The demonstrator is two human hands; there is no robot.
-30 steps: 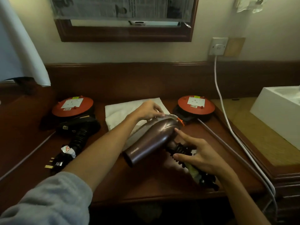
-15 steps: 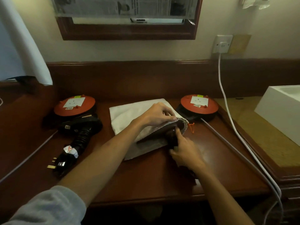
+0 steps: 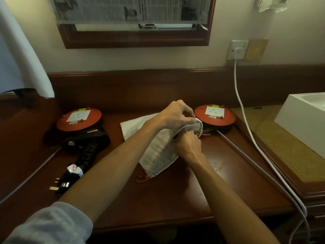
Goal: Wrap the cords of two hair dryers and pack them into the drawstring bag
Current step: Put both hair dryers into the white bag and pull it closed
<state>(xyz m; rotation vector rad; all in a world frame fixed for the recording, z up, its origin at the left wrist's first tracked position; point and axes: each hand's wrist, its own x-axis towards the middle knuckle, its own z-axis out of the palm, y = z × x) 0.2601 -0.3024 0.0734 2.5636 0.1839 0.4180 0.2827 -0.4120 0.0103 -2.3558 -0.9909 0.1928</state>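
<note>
Lying across the middle of the polished dark wooden surface [image 3: 175,199] is a soft, off-white drawstring bag [image 3: 158,155] of ribbed woven cloth, bulging and lumpy, its gathered mouth turned to the far right. Thin orange drawstrings [image 3: 204,135] trail from the mouth, and another orange loop shows at the bag's near corner. The left hand [image 3: 175,114] grips the upper edge of the bag's mouth, fingers curled round the bunched cloth. The right hand [image 3: 189,144] is closed at the lower edge of the mouth, fingers tucked into the opening; what they hold inside cannot be told. To the left, well apart from the bag, lies a glossy black hair dryer [image 3: 86,140], its ridged coiled cord [image 3: 88,156] wound along the handle and ending in a black plug [image 3: 65,182] with brass pins. Two round orange-topped cable reels [image 3: 79,118] sit at the far side, one just beside the bag's mouth. A white cable [image 3: 246,131] hangs from the wall socket [image 3: 238,50].
</note>
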